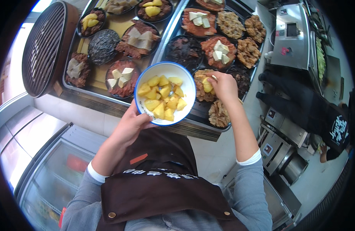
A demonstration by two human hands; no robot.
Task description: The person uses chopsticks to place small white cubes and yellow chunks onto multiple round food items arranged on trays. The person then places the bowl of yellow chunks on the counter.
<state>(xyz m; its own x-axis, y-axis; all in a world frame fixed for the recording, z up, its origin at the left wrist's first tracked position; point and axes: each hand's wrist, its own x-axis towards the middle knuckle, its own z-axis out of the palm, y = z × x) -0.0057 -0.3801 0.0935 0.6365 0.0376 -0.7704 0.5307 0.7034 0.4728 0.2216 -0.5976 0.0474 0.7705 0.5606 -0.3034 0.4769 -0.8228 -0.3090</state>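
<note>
Okay, head view: I'm looking straight down on a bench [196, 129] with two metal trays of round black dishes.
Left hand [132, 119]: grasping a white bowl [188, 84] with a blue rim, thumb on the rim, rest of the fingers hidden from me.
Bowl: held over the bench's front edge, where the near edges of the two trays meet.
Yellow chunks [166, 92]: a loose heap inside the bowl, white wall showing around it.
Right hand [225, 86]: fingers bent together over a topped dish [200, 92] near the right tray's front edge; I can't tell whether they grip anything.
Topped dish: light-brown food with yellow pieces on it, just under the fingertips.
Right tray [208, 120]: fried-looking food [219, 114] at its near right corner; orange-red dish with pale cubes [219, 52] farther in.
Left tray [78, 87]: red dish with white cubes [122, 79] by the front edge; dark shredded dish [104, 46] behind it; brown dish with pale pieces [76, 70] at the near left corner.
Slatted round thing [44, 48]: just beside the left tray's left edge.
Co-worker [316, 104]: dark clothes, well apart on my right, by steel equipment [291, 50].
</note>
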